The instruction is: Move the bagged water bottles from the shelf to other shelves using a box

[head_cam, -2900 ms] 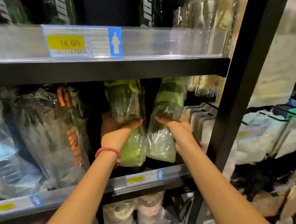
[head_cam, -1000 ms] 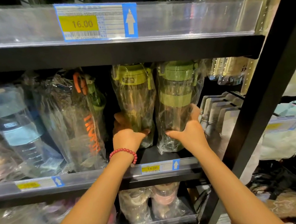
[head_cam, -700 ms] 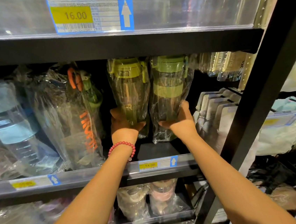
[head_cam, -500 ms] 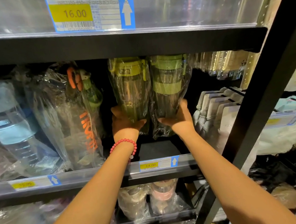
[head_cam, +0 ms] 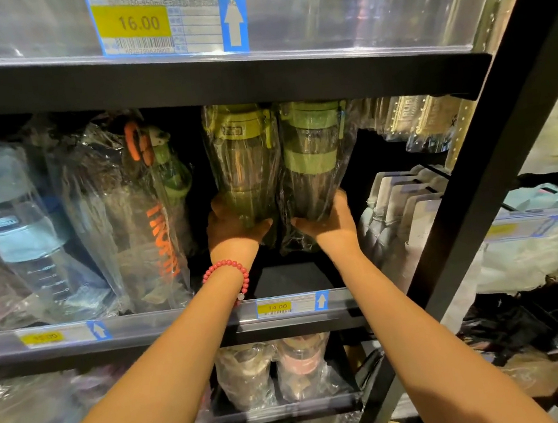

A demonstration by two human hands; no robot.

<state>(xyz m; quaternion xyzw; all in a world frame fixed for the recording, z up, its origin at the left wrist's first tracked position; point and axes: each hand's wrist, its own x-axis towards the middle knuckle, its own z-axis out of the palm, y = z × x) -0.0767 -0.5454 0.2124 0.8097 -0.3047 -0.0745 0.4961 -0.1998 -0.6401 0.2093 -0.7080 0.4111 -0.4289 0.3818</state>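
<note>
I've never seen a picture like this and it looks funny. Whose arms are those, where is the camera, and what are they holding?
The camera sits on a person's head and looks down, so you see their own arms reaching out. There is no robot here. In front is a shop shelf with price tags on its edge. The left hand, with a red bracelet on its wrist, grips one green bottle in a clear bag. The right hand grips another bagged green bottle beside it. Both bottles are upright, lifted off the shelf. More bagged bottles stand to the left.
</note>
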